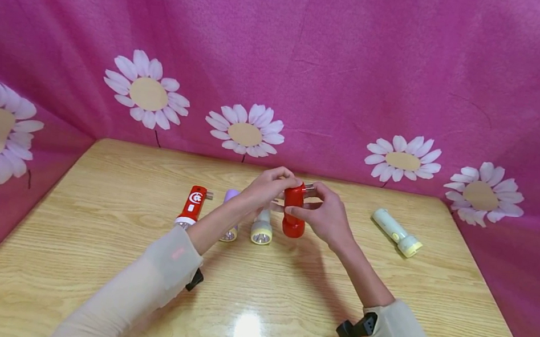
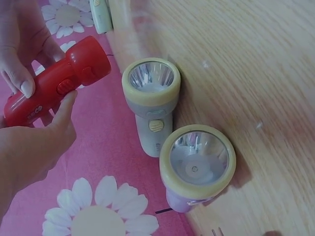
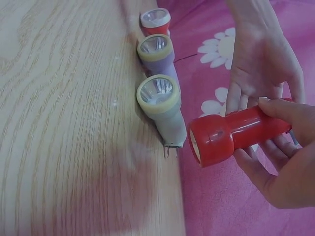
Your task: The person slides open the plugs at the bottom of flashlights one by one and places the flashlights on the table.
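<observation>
Both hands hold a red flashlight (image 1: 294, 212) above the table, its head pointing down toward the wearer and two metal plug prongs sticking out near its top end. My left hand (image 1: 267, 188) grips it by the upper end. From the other side my right hand (image 1: 328, 214) pinches the body, thumb (image 3: 283, 108) on top and fingers underneath. A slide switch shows on the body in the left wrist view. Just left of it lie a grey flashlight (image 2: 152, 96) with a cream rim and a purple flashlight (image 2: 198, 162), lenses toward the wearer.
Farther left lies a red flashlight with a white rim (image 1: 192, 203), prongs out to its side. A pale green flashlight (image 1: 396, 232) lies apart at the right. Behind the wooden table (image 1: 81, 257) hangs a pink cloth (image 1: 325, 72) with daisies.
</observation>
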The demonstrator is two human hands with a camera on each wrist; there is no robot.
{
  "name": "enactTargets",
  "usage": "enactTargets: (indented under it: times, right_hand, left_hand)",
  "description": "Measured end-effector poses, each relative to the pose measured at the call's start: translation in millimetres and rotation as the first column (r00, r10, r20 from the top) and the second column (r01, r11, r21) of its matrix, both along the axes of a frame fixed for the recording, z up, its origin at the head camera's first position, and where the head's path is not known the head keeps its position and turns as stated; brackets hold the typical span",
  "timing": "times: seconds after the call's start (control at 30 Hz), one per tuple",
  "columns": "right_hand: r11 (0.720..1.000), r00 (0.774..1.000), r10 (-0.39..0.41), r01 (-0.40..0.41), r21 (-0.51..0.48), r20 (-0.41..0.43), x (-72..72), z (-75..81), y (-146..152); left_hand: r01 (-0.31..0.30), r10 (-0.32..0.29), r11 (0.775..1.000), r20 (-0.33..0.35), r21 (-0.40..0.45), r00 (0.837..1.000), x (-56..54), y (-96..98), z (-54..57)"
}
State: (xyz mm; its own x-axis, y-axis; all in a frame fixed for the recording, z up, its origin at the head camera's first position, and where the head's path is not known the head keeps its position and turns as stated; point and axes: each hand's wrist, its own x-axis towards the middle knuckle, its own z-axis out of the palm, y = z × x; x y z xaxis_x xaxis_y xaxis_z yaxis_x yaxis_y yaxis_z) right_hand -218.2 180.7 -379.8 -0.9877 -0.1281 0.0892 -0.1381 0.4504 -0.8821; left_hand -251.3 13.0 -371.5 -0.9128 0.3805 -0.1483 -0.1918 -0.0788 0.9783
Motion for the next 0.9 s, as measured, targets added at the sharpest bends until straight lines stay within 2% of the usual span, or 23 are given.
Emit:
enactTargets:
  times: [0.33, 0.67, 0.9]
  right_hand:
    - [1.000, 1.000, -0.002, 0.002, -0.022, 0.010, -0.6, -0.8, 2.0]
    - [0.996, 1.000, -0.002, 0.004, -0.086, 0.027, -2.0, -2.6, 4.7]
    - [0.992, 0.998, -0.030, 0.036, -0.123, 0.052, -1.8, -1.9, 6.2]
  left_hand:
    - [0.010, -0.010, 1.000, -0.003, -0.024, 1.000, -0.3, -0.2, 1.4]
    - [0.028, -0.028, 1.000, 0.003, 0.003, 1.000, 1.0, -1.5, -1.9]
    - [0.043, -0.044, 0.999, -0.043, -0.027, 0.998, 3.1, -0.2, -6.4]
